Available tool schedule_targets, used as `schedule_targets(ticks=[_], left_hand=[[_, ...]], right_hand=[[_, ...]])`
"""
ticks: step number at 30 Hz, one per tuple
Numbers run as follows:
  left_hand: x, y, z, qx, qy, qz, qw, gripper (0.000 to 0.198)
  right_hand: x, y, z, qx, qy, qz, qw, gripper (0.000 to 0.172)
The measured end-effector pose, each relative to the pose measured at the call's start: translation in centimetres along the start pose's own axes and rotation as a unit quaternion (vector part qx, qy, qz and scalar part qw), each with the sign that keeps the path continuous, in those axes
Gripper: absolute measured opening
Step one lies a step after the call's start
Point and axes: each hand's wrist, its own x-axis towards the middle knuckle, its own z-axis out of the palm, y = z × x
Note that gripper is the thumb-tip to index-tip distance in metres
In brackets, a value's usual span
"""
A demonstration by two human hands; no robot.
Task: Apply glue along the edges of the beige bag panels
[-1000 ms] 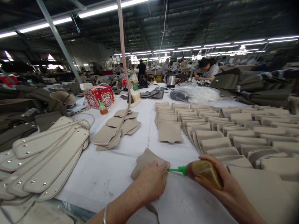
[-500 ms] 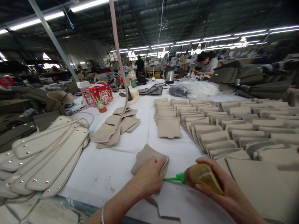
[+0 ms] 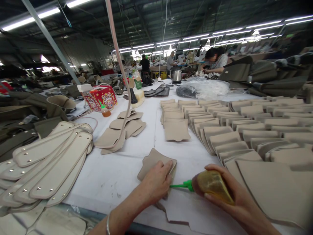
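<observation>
Low in the middle, my left hand (image 3: 156,181) is closed on a beige folded piece (image 3: 156,160), its fingers over the piece's right part. My right hand (image 3: 232,192) is wrapped round a bottle of amber liquid (image 3: 211,186) tipped on its side. The bottle's green nozzle (image 3: 179,185) points left, its tip at the edge of the piece beside my left fingers. Another beige piece (image 3: 174,207) lies flat below the nozzle. One folded piece (image 3: 176,130) rests farther back on the white table (image 3: 117,186).
Rows of folded beige pieces (image 3: 259,133) fill the right side. Pale straps with studs (image 3: 58,160) lie left, near loose beige pieces (image 3: 110,137). Behind stand a red box (image 3: 104,98), a small bottle (image 3: 105,112) and a kettle (image 3: 176,77). A hanging hose (image 3: 119,62) reaches the table. People sit beyond.
The view has shifted slightly. Both hands keep nearly the same pose, with the nozzle tip still at the edge of the held piece.
</observation>
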Motion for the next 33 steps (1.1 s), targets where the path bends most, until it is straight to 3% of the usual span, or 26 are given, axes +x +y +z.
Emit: schedule_targets(ticks=[8, 14, 20, 26, 31, 33], left_hand=[[0.0, -0.2, 0.1, -0.026, 0.004, 0.009, 1.000, 0.052], [0.1, -0.4, 0.1, -0.022, 0.007, 0.012, 1.000, 0.048], [0.0, -0.5, 0.2, -0.027, 0.004, 0.016, 0.999, 0.049], [0.0, -0.4, 0.2, -0.024, 0.005, 0.015, 1.000, 0.049], [0.1, -0.4, 0.2, -0.025, 0.002, 0.017, 1.000, 0.049], [0.1, -0.4, 0.3, -0.026, 0.002, 0.021, 0.999, 0.050]], right_hand=[[-0.1, -0.1, 0.1, 0.025, -0.006, 0.005, 1.000, 0.050], [0.8, 1.0, -0.3, -0.048, 0.071, -0.021, 0.996, 0.049], [0.2, -0.5, 0.3, 0.030, 0.007, 0.013, 0.999, 0.049], [0.7, 0.3, -0.1, -0.023, 0.058, 0.005, 0.998, 0.050], [0.2, 0.2, 0.2, 0.017, -0.010, 0.016, 1.000, 0.051], [0.6, 0.0, 0.0, 0.004, -0.002, 0.003, 1.000, 0.049]])
